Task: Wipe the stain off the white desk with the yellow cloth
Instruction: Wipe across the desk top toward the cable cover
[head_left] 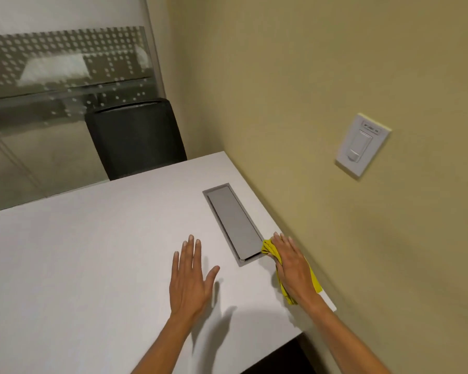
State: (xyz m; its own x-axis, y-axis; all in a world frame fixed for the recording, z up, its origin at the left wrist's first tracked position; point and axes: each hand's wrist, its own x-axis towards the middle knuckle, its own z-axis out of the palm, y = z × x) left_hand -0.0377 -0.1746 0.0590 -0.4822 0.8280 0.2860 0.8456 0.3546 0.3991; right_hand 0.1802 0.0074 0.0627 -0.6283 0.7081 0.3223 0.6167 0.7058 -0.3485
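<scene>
The white desk [92,265] fills the lower left and runs up to the wall on the right. My right hand [292,265] lies flat on the bunched yellow cloth [268,248], pressing it onto the desk in the narrow strip between a grey hatch and the wall. Cloth edges stick out in front of the fingers and on both sides of the wrist. My left hand [191,279] rests palm down on the bare desk, fingers spread, holding nothing. No stain is visible; the spot under the cloth is hidden.
A grey cable hatch [231,220] is set flush into the desk left of the cloth. A black chair [135,139] stands behind the desk's far edge, before a glass partition. A light switch [362,144] is on the yellow wall at right.
</scene>
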